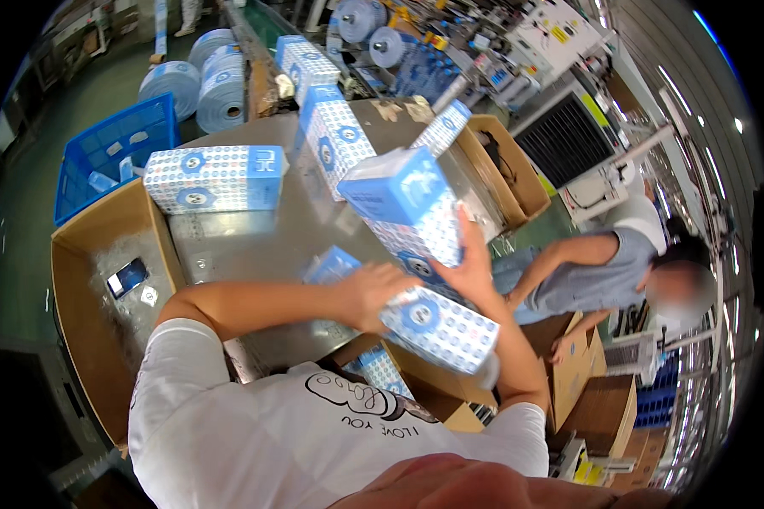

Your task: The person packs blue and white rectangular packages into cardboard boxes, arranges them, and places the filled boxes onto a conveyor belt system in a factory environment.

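My left hand [375,295] is closed over a blue-and-white patterned, film-wrapped pack [446,329], held tilted above an open carton [433,373]. A blue end shows on the other side of that hand; whether it belongs to the same pack I cannot tell. With fingers and thumb around its side, my right hand [471,263] grips a second, larger-looking pack [403,199], its blue end turned up and slightly blurred. Inside the carton below, part of another patterned pack [384,371] is visible. A further pack [216,178] lies on the metal table [229,246] at the left.
More packs [335,127] line up from the conveyor at the back. A cardboard box [102,339] with a phone stands left, beside a blue crate [115,140]; another box [505,174] is at right. Film rolls [222,89] stand behind. A co-worker [594,263] bends over cartons at right.
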